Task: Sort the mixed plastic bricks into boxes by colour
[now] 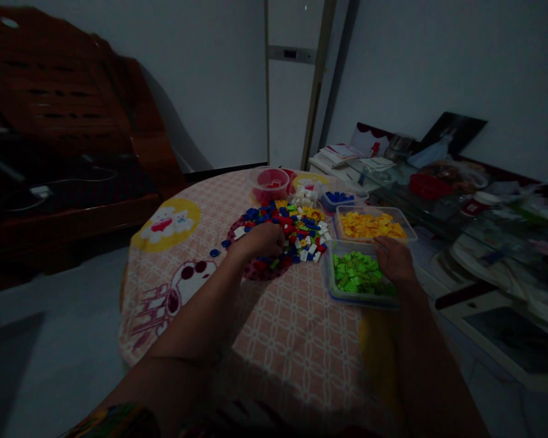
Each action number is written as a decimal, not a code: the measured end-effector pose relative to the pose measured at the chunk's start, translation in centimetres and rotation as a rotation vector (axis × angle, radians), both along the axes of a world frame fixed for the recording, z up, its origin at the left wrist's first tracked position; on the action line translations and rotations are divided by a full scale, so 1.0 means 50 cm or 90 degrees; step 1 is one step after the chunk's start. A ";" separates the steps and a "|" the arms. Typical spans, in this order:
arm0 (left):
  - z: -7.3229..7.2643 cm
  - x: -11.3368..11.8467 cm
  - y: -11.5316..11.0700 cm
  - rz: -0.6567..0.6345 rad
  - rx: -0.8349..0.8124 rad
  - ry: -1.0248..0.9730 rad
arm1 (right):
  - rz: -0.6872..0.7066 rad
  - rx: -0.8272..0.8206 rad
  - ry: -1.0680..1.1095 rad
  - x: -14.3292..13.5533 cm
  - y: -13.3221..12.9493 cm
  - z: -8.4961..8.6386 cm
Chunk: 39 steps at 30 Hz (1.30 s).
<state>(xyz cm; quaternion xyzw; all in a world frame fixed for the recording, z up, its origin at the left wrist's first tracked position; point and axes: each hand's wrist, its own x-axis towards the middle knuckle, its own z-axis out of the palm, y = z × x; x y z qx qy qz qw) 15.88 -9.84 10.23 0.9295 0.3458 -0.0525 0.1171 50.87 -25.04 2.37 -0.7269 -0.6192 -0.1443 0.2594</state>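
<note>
My left hand (pixel 265 238) reaches into a mixed pile of building bricks (pixel 305 234) in blue, red, white, yellow and green. Its fingers are curled together, and whatever they pinch is hidden. Over the right side of a clear plastic box of green bricks (pixel 356 274) is my right hand (pixel 395 260). The fingers there are bent and close together near the rim shared with the box of yellow bricks (pixel 369 226); I cannot make out anything in them. Two blue bricks (pixel 215 252) lie apart at the pile's left.
Behind the pile stand a pink-looking tub with red bricks (pixel 269 184) and a clear box of blue bricks (pixel 339 198). A patterned cloth (pixel 292 328) covers the round table. At right is a cluttered glass table (pixel 393 179); at left, a wooden bench (pixel 73 121).
</note>
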 end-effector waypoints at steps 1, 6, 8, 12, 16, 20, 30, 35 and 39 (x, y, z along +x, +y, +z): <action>-0.001 0.003 -0.005 0.008 0.007 0.049 | -0.001 -0.001 -0.001 0.000 0.000 -0.001; -0.003 0.034 -0.038 0.006 0.023 0.189 | -0.001 -0.009 0.002 0.000 -0.002 -0.001; -0.003 0.040 -0.042 0.008 0.033 0.194 | 0.000 -0.007 0.005 0.000 -0.002 -0.001; -0.011 0.035 -0.036 -0.004 0.017 0.175 | -0.004 0.000 0.010 0.002 -0.001 -0.003; -0.030 0.024 -0.019 -0.029 -0.021 0.108 | -0.007 -0.005 0.013 0.003 0.000 -0.007; -0.051 0.016 0.007 -0.028 -0.076 -0.036 | -0.004 0.004 0.007 0.003 -0.002 -0.008; -0.083 0.067 -0.005 0.001 -0.388 -0.567 | -0.009 0.003 0.008 -0.001 -0.001 -0.004; -0.087 0.124 -0.075 -0.044 -0.465 -0.636 | -0.011 0.001 0.005 -0.002 -0.001 -0.006; -0.082 0.143 -0.127 -0.108 -0.390 -0.596 | -0.006 0.005 0.003 -0.001 0.000 -0.006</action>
